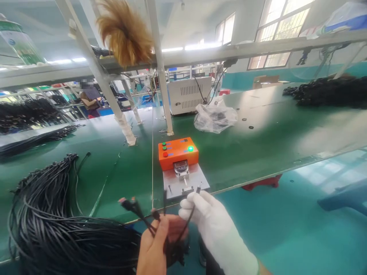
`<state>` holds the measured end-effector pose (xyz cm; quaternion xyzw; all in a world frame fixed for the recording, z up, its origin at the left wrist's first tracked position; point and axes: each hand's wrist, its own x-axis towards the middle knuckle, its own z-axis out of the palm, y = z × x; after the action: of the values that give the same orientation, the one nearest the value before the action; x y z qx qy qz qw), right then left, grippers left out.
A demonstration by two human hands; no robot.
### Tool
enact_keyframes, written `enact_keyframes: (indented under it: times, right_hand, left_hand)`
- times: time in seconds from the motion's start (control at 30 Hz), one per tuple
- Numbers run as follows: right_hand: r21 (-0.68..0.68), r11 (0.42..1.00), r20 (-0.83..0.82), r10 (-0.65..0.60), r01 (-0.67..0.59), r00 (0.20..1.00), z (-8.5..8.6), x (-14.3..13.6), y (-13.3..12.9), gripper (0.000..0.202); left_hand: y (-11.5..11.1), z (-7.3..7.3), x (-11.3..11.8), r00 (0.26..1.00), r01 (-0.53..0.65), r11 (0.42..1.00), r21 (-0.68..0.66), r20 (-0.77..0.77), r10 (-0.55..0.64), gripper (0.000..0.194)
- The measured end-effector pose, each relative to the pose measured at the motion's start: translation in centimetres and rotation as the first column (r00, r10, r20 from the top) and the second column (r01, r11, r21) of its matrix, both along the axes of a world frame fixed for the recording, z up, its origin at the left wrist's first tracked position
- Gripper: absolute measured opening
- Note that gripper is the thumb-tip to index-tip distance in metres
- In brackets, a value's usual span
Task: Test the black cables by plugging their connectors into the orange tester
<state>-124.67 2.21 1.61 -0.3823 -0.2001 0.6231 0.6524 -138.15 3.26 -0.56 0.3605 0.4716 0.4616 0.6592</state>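
Observation:
My bare left hand (157,240) is closed around several black cables (137,212), their plug ends sticking up past the thumb. In a white glove, my right hand (215,225) pinches one black cable (189,219) near its plug (198,190), which points up. That plug is close to the front of a metal plate (200,177) with a small clamp fixture and a round digital gauge (181,166). Behind the gauge sits an orange box (177,152) with red and green buttons and a lit green light. Whether the plug touches the fixture, I cannot tell.
A big bundle of black cables (43,202) covers the bench's left side and hangs over its front edge. Behind the box are a shelf post (163,84), a clear plastic bag (216,118) and a white vented cabinet (189,95). More black cables (329,91) lie far right. A person (90,99) is in the background.

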Motion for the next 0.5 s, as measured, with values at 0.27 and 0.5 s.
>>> enact_keyframes:
  times: [0.27, 0.5]
  right_hand:
    - [-0.227, 0.971, 0.444, 0.174, -0.078, 0.879, -1.0, 1.1, 0.9, 0.024]
    - [-0.273, 0.959, 0.443, 0.199, -0.079, 0.874, -1.4, 1.0, 1.9, 0.023]
  left_hand:
    - [0.6, 0.5, -0.6, 0.994, -0.111, 0.994, 0.024, -0.004, 0.111, 0.035]
    - [0.7, 1.0, -0.1, 0.991, -0.13, 0.991, -0.007, -0.015, 0.13, 0.039]
